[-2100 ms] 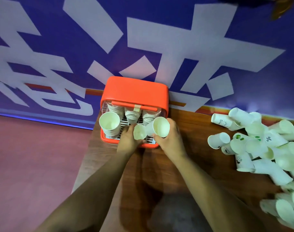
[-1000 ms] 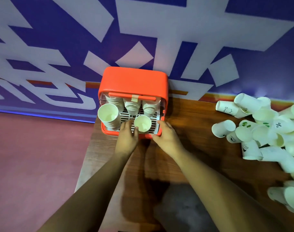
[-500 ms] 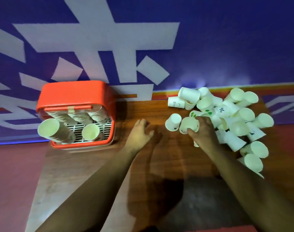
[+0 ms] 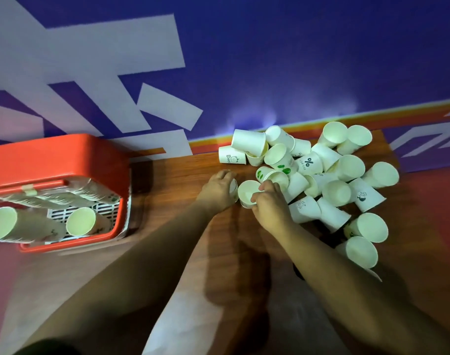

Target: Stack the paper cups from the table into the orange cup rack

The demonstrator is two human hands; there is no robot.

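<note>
A pile of white paper cups (image 4: 334,175) lies tumbled on the right half of the wooden table (image 4: 172,180). At the pile's left edge my right hand (image 4: 270,204) grips one paper cup (image 4: 248,192) by its rim, mouth facing up. Right beside it, my left hand (image 4: 217,192) curls over another cup (image 4: 234,187), which is mostly hidden under the fingers. The orange cup rack (image 4: 57,155) stands at the table's left end. It holds a tall leaning stack (image 4: 2,222) and a shorter stack (image 4: 80,221) at the front, with more stacks behind them.
A blue wall with large white shapes (image 4: 111,60) runs directly behind the table. The table's right edge (image 4: 390,149) lies just past the pile. Bare wood separates the rack from the pile.
Both hands left the rack and moved right to the pile, and the view swung with them. My right hand now holds a cup, and my left hand has closed over the neighbouring one.
</note>
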